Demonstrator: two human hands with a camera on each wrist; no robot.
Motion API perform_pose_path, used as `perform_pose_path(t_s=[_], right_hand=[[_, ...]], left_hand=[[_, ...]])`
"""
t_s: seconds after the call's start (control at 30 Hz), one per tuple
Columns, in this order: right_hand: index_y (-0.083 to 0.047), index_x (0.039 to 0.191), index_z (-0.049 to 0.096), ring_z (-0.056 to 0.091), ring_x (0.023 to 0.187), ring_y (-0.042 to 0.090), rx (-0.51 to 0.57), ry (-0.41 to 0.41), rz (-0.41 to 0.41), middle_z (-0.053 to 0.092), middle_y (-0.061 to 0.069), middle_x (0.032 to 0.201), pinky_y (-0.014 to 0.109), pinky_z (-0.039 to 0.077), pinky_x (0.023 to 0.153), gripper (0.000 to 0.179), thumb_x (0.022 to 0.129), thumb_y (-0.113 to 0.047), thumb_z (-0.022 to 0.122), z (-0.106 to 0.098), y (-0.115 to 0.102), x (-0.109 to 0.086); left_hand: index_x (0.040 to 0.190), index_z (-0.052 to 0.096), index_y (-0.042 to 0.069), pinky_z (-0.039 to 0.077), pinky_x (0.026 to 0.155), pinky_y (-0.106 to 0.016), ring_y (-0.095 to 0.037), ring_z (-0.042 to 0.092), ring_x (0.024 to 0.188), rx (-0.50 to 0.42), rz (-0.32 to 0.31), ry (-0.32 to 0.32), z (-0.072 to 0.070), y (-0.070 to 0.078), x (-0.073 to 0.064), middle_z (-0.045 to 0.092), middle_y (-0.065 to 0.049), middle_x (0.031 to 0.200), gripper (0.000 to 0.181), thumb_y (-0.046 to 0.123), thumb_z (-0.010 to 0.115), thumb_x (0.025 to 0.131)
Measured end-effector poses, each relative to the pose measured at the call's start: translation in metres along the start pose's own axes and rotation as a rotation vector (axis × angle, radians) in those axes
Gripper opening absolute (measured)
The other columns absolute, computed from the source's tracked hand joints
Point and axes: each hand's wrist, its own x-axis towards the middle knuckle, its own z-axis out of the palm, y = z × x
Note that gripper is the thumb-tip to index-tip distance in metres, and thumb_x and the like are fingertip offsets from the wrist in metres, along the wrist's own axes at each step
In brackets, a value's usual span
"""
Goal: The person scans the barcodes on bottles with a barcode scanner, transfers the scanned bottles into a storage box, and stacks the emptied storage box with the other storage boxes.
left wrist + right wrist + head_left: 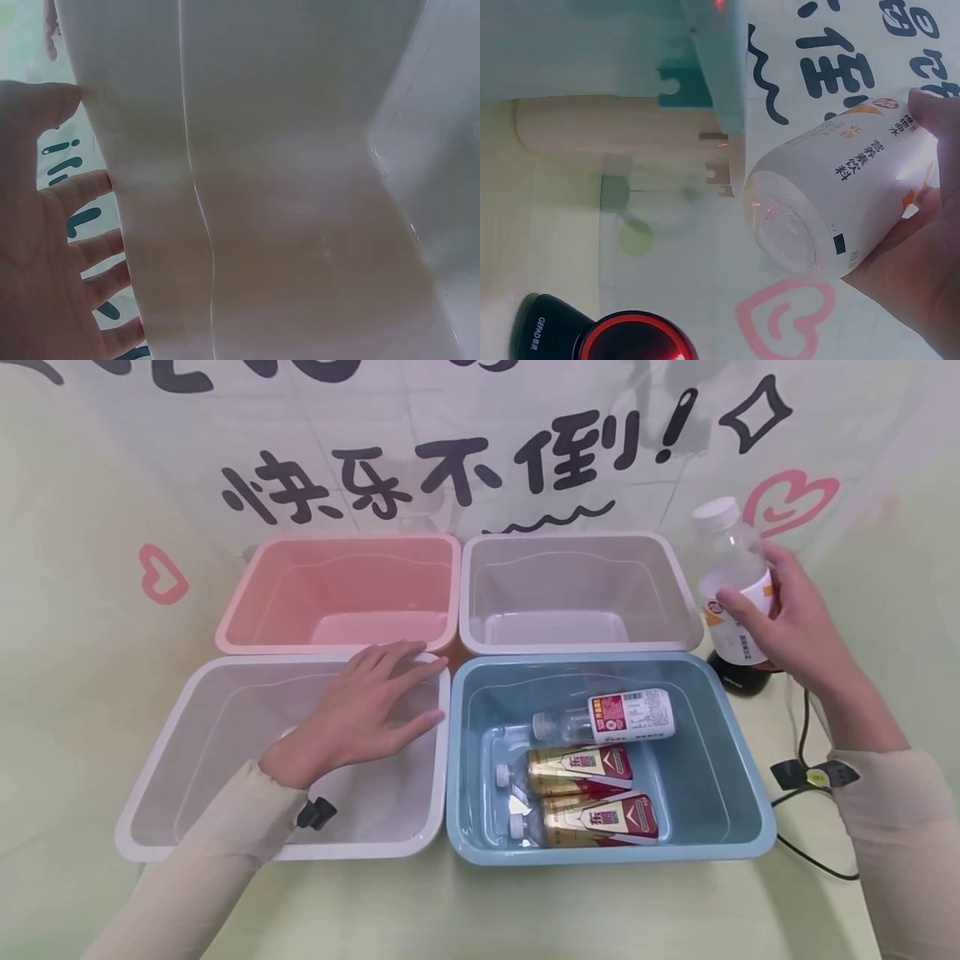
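In the head view my right hand point(806, 618) grips a clear plastic bottle point(738, 631) with a white and orange label and a white cap, held tilted at the right of the bins. The right wrist view shows the bottle's round base point(784, 225), with fingers and thumb around its label. Below it stands a black device point(738, 675) with a red ring on its round top point(637, 341). My left hand point(367, 702) is over the front-left pale grey bin point(168, 760), its fingers extended at the bin's far rim and holding nothing.
A blue bin point(738, 777) at front right contains a bottle with a red and white label point(633, 714) and two gold-and-red bottles point(581, 768). Behind stand a pink bin point(337, 577) and another grey bin point(577, 577). A black cable point(813, 860) lies at the right.
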Motion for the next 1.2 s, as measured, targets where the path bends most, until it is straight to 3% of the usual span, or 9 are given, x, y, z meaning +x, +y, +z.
perform_pose_path(t_s=[0.27, 0.6, 0.87, 1.03, 1.1, 1.2], right_hand=[[-0.033, 0.163, 0.036, 0.054, 0.108, 0.000, -0.047, -0.071, -0.034, 0.050, -0.019, 0.130, 0.004, 0.047, 0.075, 0.069, 0.102, -0.026, 0.068, 0.003, -0.013, 0.013], [-0.030, 0.164, 0.036, 0.054, 0.096, 0.008, -0.122, -0.179, -0.061, 0.056, 0.009, 0.133, 0.009, 0.047, 0.072, 0.071, 0.102, -0.032, 0.070, 0.017, -0.031, 0.029], [-0.032, 0.164, 0.035, 0.056, 0.099, 0.016, -0.151, -0.263, -0.071, 0.059, 0.013, 0.136, 0.011, 0.050, 0.073, 0.072, 0.101, -0.036, 0.070, 0.024, -0.041, 0.043], [-0.026, 0.163, 0.039, 0.058, 0.102, 0.023, -0.233, -0.291, -0.141, 0.061, 0.014, 0.134, 0.011, 0.047, 0.075, 0.072, 0.100, -0.037, 0.072, 0.028, -0.048, 0.053], [-0.022, 0.161, 0.042, 0.058, 0.103, 0.025, -0.269, -0.301, -0.173, 0.062, 0.015, 0.132, 0.014, 0.047, 0.075, 0.071, 0.099, -0.038, 0.073, 0.031, -0.052, 0.056], [-0.016, 0.159, 0.045, 0.060, 0.106, 0.029, -0.297, -0.323, -0.210, 0.062, 0.016, 0.133, 0.028, 0.053, 0.083, 0.073, 0.097, -0.039, 0.075, 0.037, -0.059, 0.062]], left_hand=[[0.159, 0.049, 0.030, 0.031, 0.128, -0.062, -0.034, 0.039, 0.155, -0.009, 0.006, -0.004, 0.000, 0.001, 0.001, 0.042, -0.008, 0.168, 0.070, 0.064, 0.059, 0.098], [0.158, 0.051, 0.031, 0.032, 0.129, -0.060, -0.032, 0.039, 0.155, -0.005, -0.004, 0.000, 0.002, 0.001, 0.000, 0.043, -0.006, 0.168, 0.070, 0.064, 0.062, 0.097], [0.158, 0.051, 0.031, 0.032, 0.128, -0.060, -0.033, 0.040, 0.154, -0.003, 0.002, 0.009, 0.002, 0.000, 0.001, 0.043, -0.007, 0.167, 0.070, 0.063, 0.061, 0.097], [0.158, 0.051, 0.031, 0.031, 0.129, -0.059, -0.032, 0.040, 0.155, 0.000, -0.002, 0.005, 0.002, 0.001, 0.001, 0.043, -0.007, 0.168, 0.070, 0.064, 0.061, 0.097], [0.158, 0.051, 0.031, 0.031, 0.129, -0.060, -0.033, 0.039, 0.155, -0.006, -0.001, 0.004, 0.002, 0.001, 0.000, 0.042, -0.007, 0.168, 0.070, 0.064, 0.061, 0.097], [0.158, 0.051, 0.030, 0.030, 0.129, -0.061, -0.033, 0.039, 0.155, -0.011, -0.001, 0.002, 0.002, 0.001, 0.000, 0.042, -0.008, 0.168, 0.071, 0.064, 0.061, 0.097]])
